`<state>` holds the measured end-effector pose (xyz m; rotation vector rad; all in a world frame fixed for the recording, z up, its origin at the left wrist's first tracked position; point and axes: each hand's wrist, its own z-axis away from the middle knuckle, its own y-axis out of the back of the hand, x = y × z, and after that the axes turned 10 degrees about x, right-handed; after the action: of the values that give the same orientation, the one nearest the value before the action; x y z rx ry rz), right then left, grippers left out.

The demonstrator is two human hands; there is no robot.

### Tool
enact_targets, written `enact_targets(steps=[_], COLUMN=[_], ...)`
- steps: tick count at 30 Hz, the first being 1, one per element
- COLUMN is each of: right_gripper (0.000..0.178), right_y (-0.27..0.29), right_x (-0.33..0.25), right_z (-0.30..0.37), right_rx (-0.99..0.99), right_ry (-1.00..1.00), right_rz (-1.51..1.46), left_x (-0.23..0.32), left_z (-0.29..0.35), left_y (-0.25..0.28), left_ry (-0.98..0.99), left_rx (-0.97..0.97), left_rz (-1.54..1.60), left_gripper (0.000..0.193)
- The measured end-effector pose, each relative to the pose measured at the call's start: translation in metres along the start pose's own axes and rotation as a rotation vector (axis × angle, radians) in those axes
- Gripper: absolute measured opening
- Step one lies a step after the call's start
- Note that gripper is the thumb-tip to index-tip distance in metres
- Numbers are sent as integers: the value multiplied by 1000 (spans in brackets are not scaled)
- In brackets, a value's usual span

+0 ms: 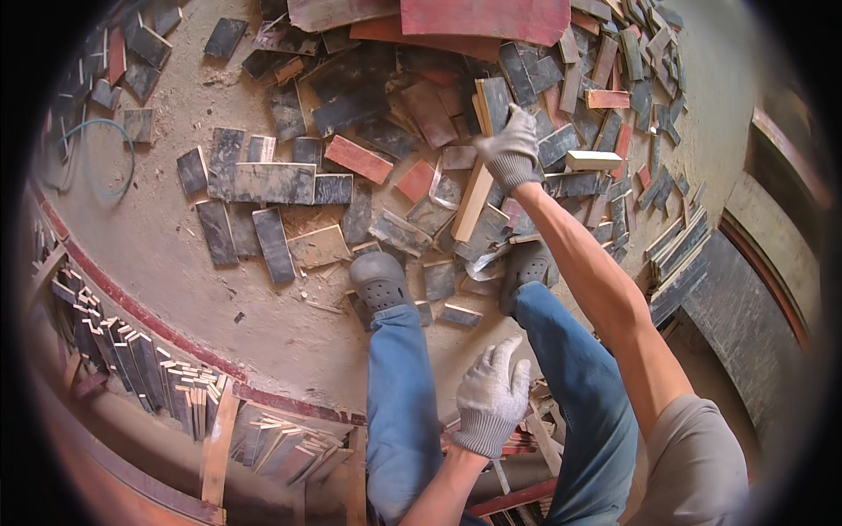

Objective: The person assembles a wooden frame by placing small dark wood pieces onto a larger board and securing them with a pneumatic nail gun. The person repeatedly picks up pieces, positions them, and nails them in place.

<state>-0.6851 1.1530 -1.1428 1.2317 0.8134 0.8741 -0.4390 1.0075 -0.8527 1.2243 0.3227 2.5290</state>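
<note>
My right hand, in a grey knit glove, reaches out to the scattered wood offcuts ahead. Its fingers are closed round a long pale wooden strip, which shows on both sides of the hand. A dark-faced board piece lies beside the strip's far end, partly behind the fingers. Nearer to me, my left hand, gloved too, hovers between my knees. Its fingers are slightly bent and the thumb stands apart, with nothing seen in it.
Dark and red-faced offcuts cover the floor around my grey clogs. Red boards stand at the far side. Stacked strips sit left behind a dark red edge. Large panels lean at the right.
</note>
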Motion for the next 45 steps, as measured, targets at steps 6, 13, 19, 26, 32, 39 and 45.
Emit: enact_targets(steps=[6,13,19,26,32,39,45], right_gripper=[103,90,84,73,50,48,68], right_y=[-24,3,-12,-42,30,254,438], right_x=[-35,-56,-88,-97,-81,-68,-113], right_z=[-20,-11,17,31,37,154,262], right_rx=[95,-139,-260,-40,-814,-1291,-1401], right_ry=[73,174,64,198,-124,-118,3], right_rz=[86,-4,-40,82,-744,-837,-539], left_x=[-7,-2,-4,-5,-11,-23,31], left_z=[3,-1,-2,-4,-5,-12,85], left_y=[5,20,31,45,49,110,178], left_ry=[72,153,128,114,-1,402,326], left_rx=[-70,-122,-13,21,299,424,151], left_rz=[13,51,90,92,232,945,1378], left_gripper=[36,40,40,40,41,96,69])
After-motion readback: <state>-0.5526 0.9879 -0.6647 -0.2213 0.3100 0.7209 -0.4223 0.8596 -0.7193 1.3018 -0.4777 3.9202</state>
